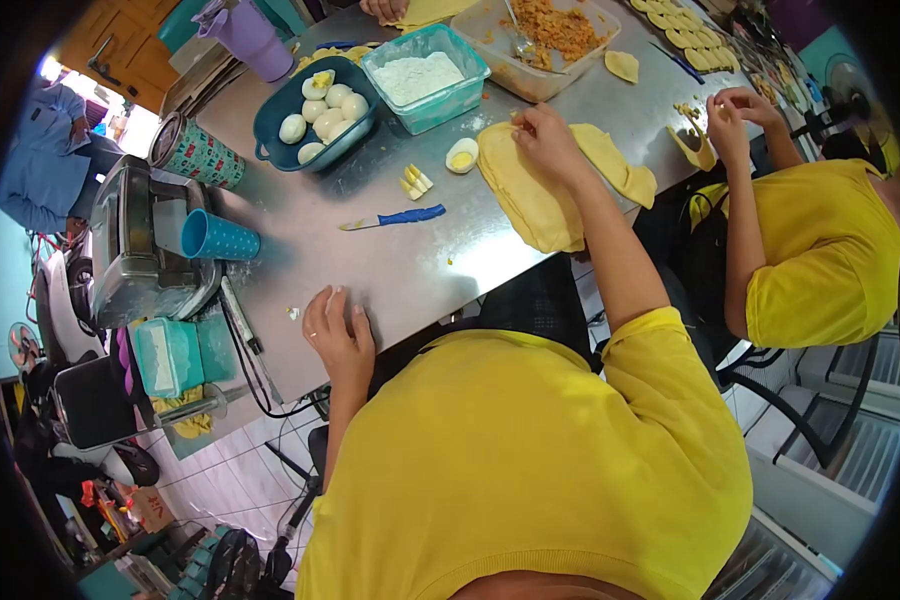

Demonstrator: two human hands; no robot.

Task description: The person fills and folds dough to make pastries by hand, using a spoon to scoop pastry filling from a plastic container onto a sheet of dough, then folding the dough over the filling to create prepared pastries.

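Observation:
My left hand (338, 335) rests at the table's near edge with its fingers apart, holding nothing. Further right, my right hand (548, 140) reaches over a large flat dough sheet (530, 200), its fingers bent together at the far edge of the dough. A second strip of dough (618, 165) lies just right of that hand. Left of the sheet is a halved boiled egg (461, 156), with egg wedges (416, 181) close by. Between my hands lies a knife (395, 217) with a blue handle.
Behind stand a blue basket (266, 150) of boiled eggs, a tub of flour (417, 78) and a tub of orange filling (560, 40). A blue cup (220, 236), patterned tumbler (198, 152) and metal machine (135, 235) occupy the left. A co-worker's hands (735, 115) work at right.

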